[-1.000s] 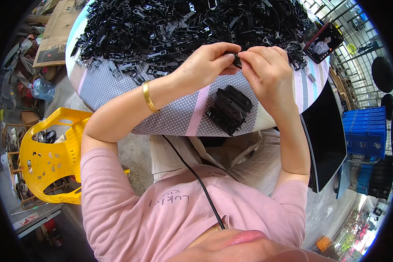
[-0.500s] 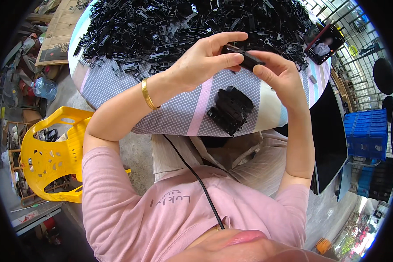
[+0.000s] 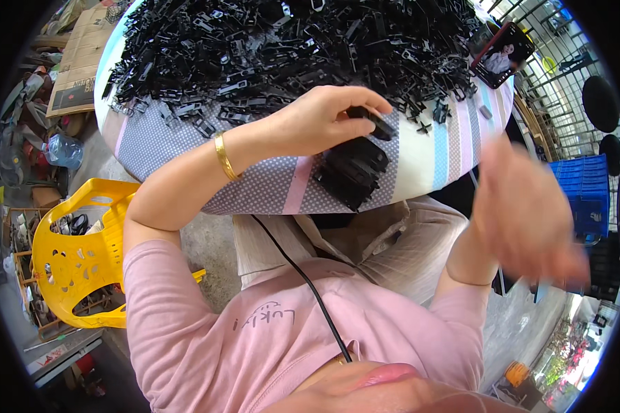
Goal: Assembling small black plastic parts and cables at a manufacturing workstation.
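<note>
My left hand (image 3: 331, 118), with a gold bangle at the wrist, pinches a small dark elongated black plastic part (image 3: 382, 127) between thumb and fingers. It hovers just above a small stack of similar black parts (image 3: 353, 173) near the table's front edge. Off the table's right side, my right hand (image 3: 530, 213) is smeared by motion, so its fingers cannot be read. A large heap of loose black plastic parts (image 3: 275, 55) covers the far part of the round table (image 3: 179, 144), which has a dotted and striped cloth.
A phone (image 3: 503, 55) is propped at the table's right edge, with a small grey block (image 3: 486, 111) nearby. To the left stands a yellow plastic chair (image 3: 83, 255). Blue crates (image 3: 582, 196) stand at the right. A black cable (image 3: 296, 261) hangs down my front.
My right hand has let go of the black part and swung right, off the table. My left hand, still holding the part, has lowered toward the small stack.
</note>
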Demonstrator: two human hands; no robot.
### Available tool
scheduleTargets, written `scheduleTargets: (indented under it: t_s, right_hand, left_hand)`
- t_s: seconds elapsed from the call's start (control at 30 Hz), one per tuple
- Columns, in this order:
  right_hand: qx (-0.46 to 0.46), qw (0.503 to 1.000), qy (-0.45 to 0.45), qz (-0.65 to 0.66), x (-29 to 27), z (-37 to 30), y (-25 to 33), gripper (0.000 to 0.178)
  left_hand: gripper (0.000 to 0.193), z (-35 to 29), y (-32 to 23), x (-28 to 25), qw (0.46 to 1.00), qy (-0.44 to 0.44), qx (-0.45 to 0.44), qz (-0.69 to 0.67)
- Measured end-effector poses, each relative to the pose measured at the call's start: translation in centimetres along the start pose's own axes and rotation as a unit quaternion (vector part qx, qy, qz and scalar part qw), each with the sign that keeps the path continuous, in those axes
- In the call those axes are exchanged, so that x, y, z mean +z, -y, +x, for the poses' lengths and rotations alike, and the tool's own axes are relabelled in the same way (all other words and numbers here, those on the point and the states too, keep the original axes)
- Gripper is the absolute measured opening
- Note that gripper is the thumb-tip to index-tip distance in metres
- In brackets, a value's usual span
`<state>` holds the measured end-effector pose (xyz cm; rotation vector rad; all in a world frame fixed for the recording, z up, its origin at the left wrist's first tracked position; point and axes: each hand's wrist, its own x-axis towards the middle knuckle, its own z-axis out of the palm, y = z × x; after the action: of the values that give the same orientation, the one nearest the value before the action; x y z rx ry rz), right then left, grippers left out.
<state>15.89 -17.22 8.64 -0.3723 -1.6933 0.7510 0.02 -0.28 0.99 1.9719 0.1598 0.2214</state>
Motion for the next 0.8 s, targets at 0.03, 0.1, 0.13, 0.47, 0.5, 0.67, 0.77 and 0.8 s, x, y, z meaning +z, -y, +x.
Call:
scheduleTargets:
  t_s: [0.03,0.1,0.13,0.47,0.5,0.67,0.77,0.8]
  right_hand:
    - [-0.041,0.999,0.014,0.001,1.4,-0.6,1.2,0.036]
    - [-0.091,0.994,0.005,0.068,3.1,0.1,1.4,0.034]
    - [-0.145,0.981,0.000,0.130,4.3,1.0,1.0,0.035]
    - [-0.255,0.940,0.012,0.226,5.7,0.5,0.6,0.043]
    - [-0.253,0.946,0.013,0.203,5.8,0.2,0.8,0.042]
    - [-0.238,0.963,-0.004,0.126,6.0,0.5,1.5,0.034]
    - [-0.191,0.981,0.021,0.031,2.0,-5.4,5.1,0.025]
    - [-0.149,0.986,0.050,-0.050,-0.6,-9.2,7.6,0.018]
  left_hand:
    - [0.030,-0.2,0.0,0.1,0.997,0.013,0.011,0.070]
    - [0.030,-0.5,0.4,0.1,0.994,0.037,0.028,0.095]
    - [0.031,-0.5,0.2,0.0,0.989,0.049,0.058,0.123]
    - [0.022,0.2,0.7,-4.9,0.905,-0.310,0.073,0.282]
    - [0.022,0.3,0.0,-5.6,0.897,-0.353,0.000,0.268]
    - [0.027,-0.7,3.1,-9.4,0.898,-0.240,0.002,0.368]
    - [0.027,-0.6,1.9,-9.3,0.910,-0.191,-0.048,0.364]
    - [0.026,0.0,1.3,-9.0,0.922,-0.195,-0.110,0.315]
